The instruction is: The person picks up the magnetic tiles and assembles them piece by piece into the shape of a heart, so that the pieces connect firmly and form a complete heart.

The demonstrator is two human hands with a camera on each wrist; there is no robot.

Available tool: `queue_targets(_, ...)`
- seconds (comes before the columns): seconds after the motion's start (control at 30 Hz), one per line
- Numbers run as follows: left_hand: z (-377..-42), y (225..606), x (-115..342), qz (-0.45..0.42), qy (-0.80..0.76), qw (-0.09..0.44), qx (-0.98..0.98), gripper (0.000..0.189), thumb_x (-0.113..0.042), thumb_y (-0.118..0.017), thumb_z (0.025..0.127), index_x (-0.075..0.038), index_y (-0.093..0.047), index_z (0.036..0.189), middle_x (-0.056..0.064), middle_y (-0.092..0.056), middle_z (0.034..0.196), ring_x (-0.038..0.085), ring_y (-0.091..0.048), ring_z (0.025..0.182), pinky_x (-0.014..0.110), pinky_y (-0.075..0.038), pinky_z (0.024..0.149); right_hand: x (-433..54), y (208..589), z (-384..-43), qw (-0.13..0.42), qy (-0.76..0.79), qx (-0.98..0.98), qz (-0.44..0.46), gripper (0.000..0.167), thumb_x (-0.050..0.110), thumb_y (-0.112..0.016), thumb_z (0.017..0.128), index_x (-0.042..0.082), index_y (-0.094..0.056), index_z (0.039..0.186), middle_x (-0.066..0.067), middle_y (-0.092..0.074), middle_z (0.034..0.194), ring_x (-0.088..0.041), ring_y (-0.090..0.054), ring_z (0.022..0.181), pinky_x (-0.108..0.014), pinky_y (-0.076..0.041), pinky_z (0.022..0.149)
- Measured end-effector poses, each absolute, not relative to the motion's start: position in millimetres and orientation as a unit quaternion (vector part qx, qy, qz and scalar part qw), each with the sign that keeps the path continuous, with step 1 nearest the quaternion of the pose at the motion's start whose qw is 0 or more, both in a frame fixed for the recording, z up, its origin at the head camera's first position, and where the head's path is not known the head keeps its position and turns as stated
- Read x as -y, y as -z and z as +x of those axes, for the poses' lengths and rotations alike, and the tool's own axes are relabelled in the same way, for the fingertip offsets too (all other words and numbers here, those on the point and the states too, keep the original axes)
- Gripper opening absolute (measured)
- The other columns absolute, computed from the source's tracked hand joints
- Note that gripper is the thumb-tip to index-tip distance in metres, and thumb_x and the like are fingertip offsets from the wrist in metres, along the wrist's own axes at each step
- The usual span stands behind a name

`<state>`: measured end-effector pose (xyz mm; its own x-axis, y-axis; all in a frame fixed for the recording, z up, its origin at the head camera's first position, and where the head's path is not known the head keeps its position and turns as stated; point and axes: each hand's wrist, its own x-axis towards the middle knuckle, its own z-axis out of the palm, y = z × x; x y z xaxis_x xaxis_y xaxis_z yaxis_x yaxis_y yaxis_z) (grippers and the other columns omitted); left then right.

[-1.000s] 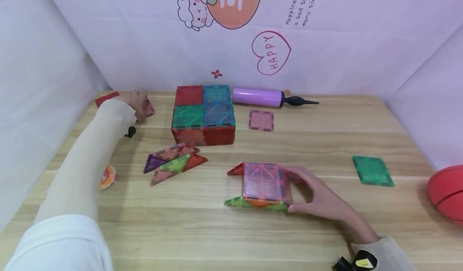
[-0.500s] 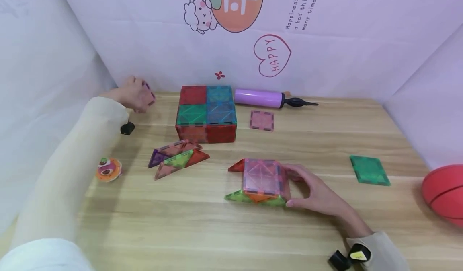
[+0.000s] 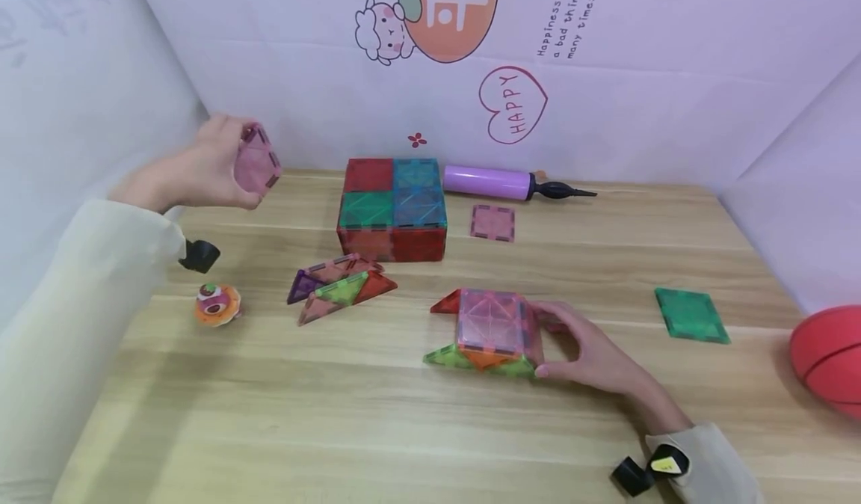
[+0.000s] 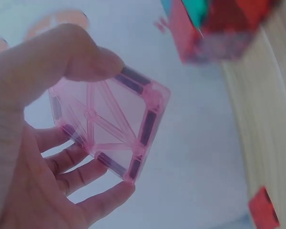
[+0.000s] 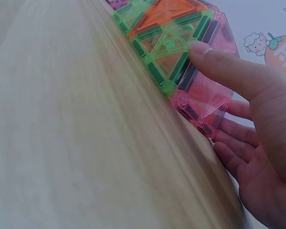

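My left hand (image 3: pixel 202 164) holds a pink translucent magnetic tile (image 3: pixel 255 161) raised at the back left. In the left wrist view the thumb presses one edge of this pink tile (image 4: pixel 109 114), with fingers along the opposite edge. My right hand (image 3: pixel 595 351) grips the right side of a small magnetic-tile build (image 3: pixel 491 321), pink on top. Its near side carries green triangles (image 5: pixel 169 45) and an orange one (image 5: pixel 169 12). The right thumb lies on a green triangle; the other fingers are behind the pink end tile (image 5: pixel 207 95). A red triangle (image 3: pixel 447 302) juts out leftward.
A box of red, green and blue tiles (image 3: pixel 393 209) stands at back centre, triangle tiles (image 3: pixel 343 287) before it. Around are a purple pump (image 3: pixel 487 182), a flat pink tile (image 3: pixel 493 223), a green tile (image 3: pixel 692 315), a red ball (image 3: pixel 830 358) and an orange round toy (image 3: pixel 218 304).
My left hand has lifted the pink tile from the back left of the table, up and toward me. The right hand keeps its grip on the build; the head view has shifted slightly.
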<state>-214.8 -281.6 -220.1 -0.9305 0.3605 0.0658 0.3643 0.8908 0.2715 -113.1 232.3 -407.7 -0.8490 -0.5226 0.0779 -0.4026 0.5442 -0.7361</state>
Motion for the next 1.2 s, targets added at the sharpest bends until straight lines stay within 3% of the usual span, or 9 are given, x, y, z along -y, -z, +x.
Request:
queue_targets(0.23,-177.1,221.9,232.0,-0.262,0.173,0.011,0.949,0.09,-0.002,-0.076,0.062,0.008,-0.029,0.138,0.024,-0.037,0.127,0.035,-0.038,0.112,0.052,-0.047,0.086,-233.9,406.5,-117.8,0.078,0.397,-0.876,-0.263,0.084,0.026,-0.082,0.074,0.026,-0.036,0.145,-0.003,-0.045,0.142,-0.025,-0.049,0.123,-0.022,-0.036,0.103)
queue_targets(0.5,-150.9,261.6,172.9,-0.37,0.194,-0.004,0.909,0.088,-0.006,-0.078,0.065,0.007,-0.03,0.137,0.019,-0.04,0.127,0.032,-0.035,0.119,0.047,-0.042,0.097,-230.8,409.4,-117.4,0.087,0.406,-0.868,-0.273,0.082,0.025,-0.081,0.076,0.024,-0.036,0.145,-0.003,-0.044,0.143,-0.025,-0.048,0.125,-0.025,-0.039,0.103)
queue_targets(0.73,-143.0,303.9,135.2,-0.386,0.233,-0.077,0.889,0.09,-0.006,-0.077,0.068,0.001,-0.027,0.142,0.012,-0.037,0.131,0.023,-0.039,0.118,0.037,-0.047,0.095,-229.1,408.5,-115.5,0.086,0.41,-0.868,-0.268,0.082,0.025,-0.08,0.076,0.025,-0.036,0.145,-0.003,-0.044,0.143,-0.025,-0.048,0.125,-0.027,-0.039,0.103)
queue_targets(0.97,-142.7,333.8,109.2,-0.406,0.256,-0.119,0.869,0.092,-0.008,-0.078,0.071,0.001,-0.023,0.145,0.015,-0.034,0.135,0.024,-0.043,0.119,0.038,-0.048,0.096,-230.8,405.8,-114.2,0.083,0.411,-0.868,-0.267,0.083,0.024,-0.081,0.076,0.027,-0.036,0.145,-0.002,-0.043,0.143,-0.024,-0.048,0.125,-0.024,-0.038,0.103)
queue_targets(1.2,-134.9,349.8,93.5,-0.373,0.245,-0.17,0.879,0.097,-0.013,-0.078,0.073,-0.009,-0.019,0.149,0.008,-0.026,0.146,0.021,-0.042,0.126,0.038,-0.046,0.098,-230.9,405.7,-111.3,0.083,0.411,-0.869,-0.264,0.084,0.027,-0.082,0.074,0.029,-0.036,0.145,0.001,-0.044,0.143,-0.018,-0.048,0.125,-0.023,-0.037,0.104)
